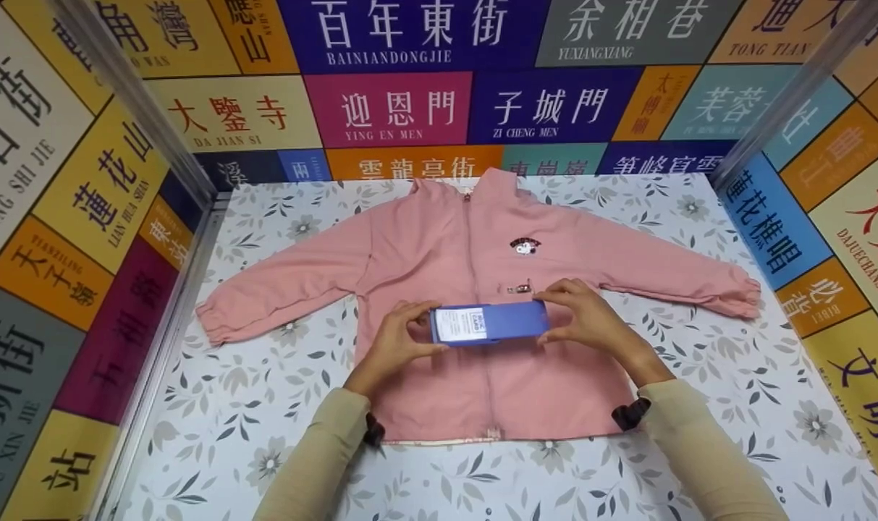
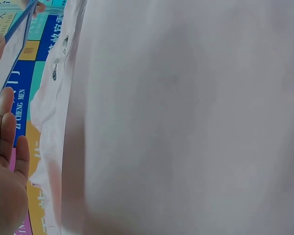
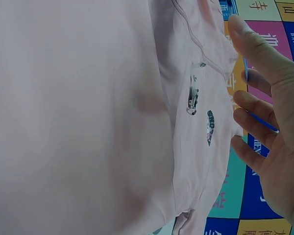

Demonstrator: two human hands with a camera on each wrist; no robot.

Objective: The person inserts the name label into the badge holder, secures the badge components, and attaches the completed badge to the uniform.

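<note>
A flat blue case [image 1: 515, 320] with a white label at one end is held level over the front of a pink zip jacket [image 1: 424, 260]. My left hand [image 1: 399, 339] pinches its left end between thumb and fingers. At the right end, my right hand [image 1: 583, 315] grips it the same way. The left wrist view shows a pale face inside the case's blue edge [image 2: 19, 41]. In the right wrist view, the hand [image 3: 284, 127] largely hides the case. The jacket lies spread out, sleeves to both sides, zip closed.
A small metallic piece [image 1: 523, 287] is on the jacket's chest, below a cartoon patch [image 1: 525, 246]; whether it is attached I cannot tell. The table [image 1: 265, 405] has a leaf-patterned white cover. Colourful lettered panels [image 1: 391, 108] wall the back and sides.
</note>
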